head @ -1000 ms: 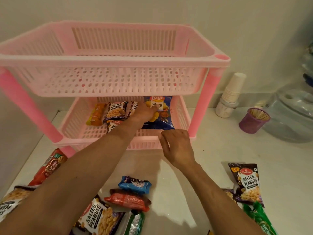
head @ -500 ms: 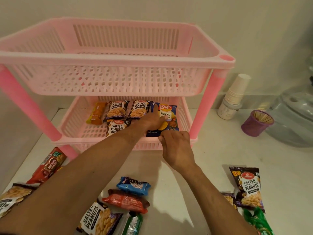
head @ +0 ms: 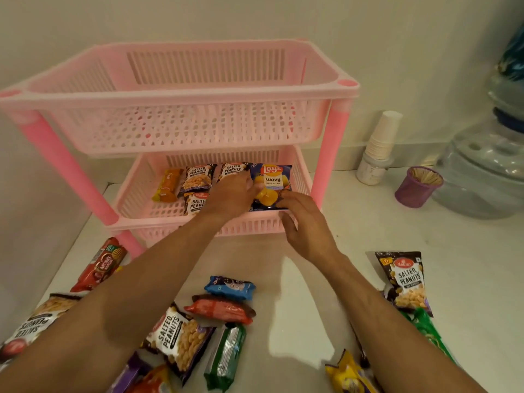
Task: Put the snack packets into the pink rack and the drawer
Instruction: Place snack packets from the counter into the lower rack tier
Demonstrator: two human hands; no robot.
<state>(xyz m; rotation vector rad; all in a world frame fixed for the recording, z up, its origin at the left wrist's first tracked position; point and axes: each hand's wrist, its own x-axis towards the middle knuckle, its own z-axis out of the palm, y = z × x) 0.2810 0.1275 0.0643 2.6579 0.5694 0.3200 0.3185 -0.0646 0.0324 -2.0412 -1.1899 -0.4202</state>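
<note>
The two-tier pink rack point(head: 181, 93) stands on the white counter against the wall; its top basket is empty. On the lower shelf point(head: 158, 222) lie an orange packet point(head: 168, 185), three salted-peanut packets point(head: 197, 178) and a blue Lay's packet point(head: 272, 177) at the right. My left hand point(head: 229, 194) reaches into the shelf and holds the Lay's packet by its left edge. My right hand point(head: 306, 228) straddles the front rim, fingertips touching the packet's lower right corner. Several loose packets lie in front, among them a blue one point(head: 230, 287) and salted peanuts point(head: 408, 279). No drawer is in view.
A stack of paper cups point(head: 381, 140) and a purple toothpick holder point(head: 418, 187) stand right of the rack. A big water jug point(head: 482, 171) fills the right edge. The wall runs close behind the rack.
The Lay's packet has slid forward and now lies flat on the lower shelf. My right hand has moved from the front rim up to the packet's corner.
</note>
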